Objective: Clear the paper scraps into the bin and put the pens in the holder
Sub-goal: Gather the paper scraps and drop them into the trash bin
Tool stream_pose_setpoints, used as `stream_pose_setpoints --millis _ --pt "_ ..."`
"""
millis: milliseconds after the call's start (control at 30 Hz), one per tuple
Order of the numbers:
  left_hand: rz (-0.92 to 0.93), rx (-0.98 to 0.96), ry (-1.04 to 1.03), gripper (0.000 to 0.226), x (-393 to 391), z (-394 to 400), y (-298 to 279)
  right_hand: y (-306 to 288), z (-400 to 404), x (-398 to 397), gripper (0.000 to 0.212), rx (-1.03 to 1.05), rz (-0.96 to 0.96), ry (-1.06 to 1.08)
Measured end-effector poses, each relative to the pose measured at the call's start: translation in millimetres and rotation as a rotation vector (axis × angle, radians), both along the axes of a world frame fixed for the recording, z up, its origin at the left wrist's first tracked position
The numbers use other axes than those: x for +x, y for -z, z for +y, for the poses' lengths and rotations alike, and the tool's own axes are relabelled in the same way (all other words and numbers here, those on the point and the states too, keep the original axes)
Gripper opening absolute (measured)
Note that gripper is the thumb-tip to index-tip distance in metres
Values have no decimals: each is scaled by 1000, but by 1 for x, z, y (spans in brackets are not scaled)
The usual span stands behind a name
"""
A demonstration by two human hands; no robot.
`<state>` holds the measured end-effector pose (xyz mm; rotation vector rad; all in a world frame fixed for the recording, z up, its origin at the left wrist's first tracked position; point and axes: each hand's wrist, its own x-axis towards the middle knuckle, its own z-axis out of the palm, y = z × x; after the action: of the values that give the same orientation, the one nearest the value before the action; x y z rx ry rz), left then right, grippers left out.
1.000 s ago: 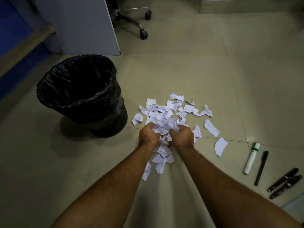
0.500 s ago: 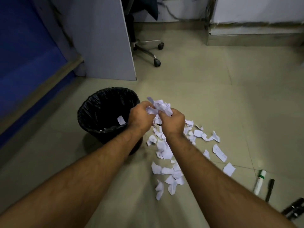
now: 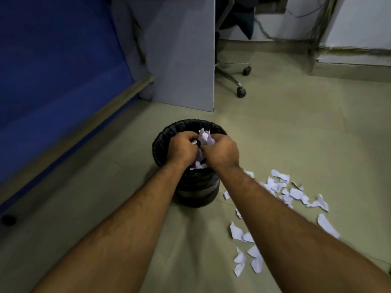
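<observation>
Floor (image 3: 275,144): bin (image 3: 196,193) half-hidden by hands.

Dim, even indoor light with a greenish-grey cast over the floor (image 3: 296,134); no source in view, no glare, and only a soft shadow at the foot of the bin (image 3: 196,195). Paper scraps (image 3: 281,187) at 4 o'clock were the brightest tones, while the bin liner read almost solid black and the blue panel (image 3: 53,70) at 10 o'clock sank into murk. Slight motion blur softened both hands, left hand (image 3: 183,150) and right hand (image 3: 221,153), and wide-angle distortion stretched the forearms and bent straight edges towards the frame's borders.
</observation>
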<state>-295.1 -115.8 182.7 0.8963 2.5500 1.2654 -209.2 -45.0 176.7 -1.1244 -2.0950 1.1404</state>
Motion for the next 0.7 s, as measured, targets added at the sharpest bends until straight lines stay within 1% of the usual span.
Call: stream_pose_setpoints --millis 100,200,267,333,500,567,633,700 --pt "-10 -52 -28 27 -5 1 1 -3 -2 0 23 37 -31 -3" --pt "28 -100 -68 30 -8 3 0 -1 -2 0 38 47 -40 23" --pt "25 -90 -62 26 -9 4 0 -1 -3 0 39 11 43 32" --pt "29 -88 -49 23 -6 6 -2 0 -4 1 34 -16 129 67" --pt "44 -20 -28 18 15 18 -17 -7 7 14 19 -55 265 216" --pt "134 39 -40 16 33 25 -24 -4 17 24 15 -92 303 270" --pt "229 116 -31 20 54 34 -26 6 28 36 14 -119 351 299" --pt "244 135 18 29 78 49 -20 19 41 55 15 -123 360 318"
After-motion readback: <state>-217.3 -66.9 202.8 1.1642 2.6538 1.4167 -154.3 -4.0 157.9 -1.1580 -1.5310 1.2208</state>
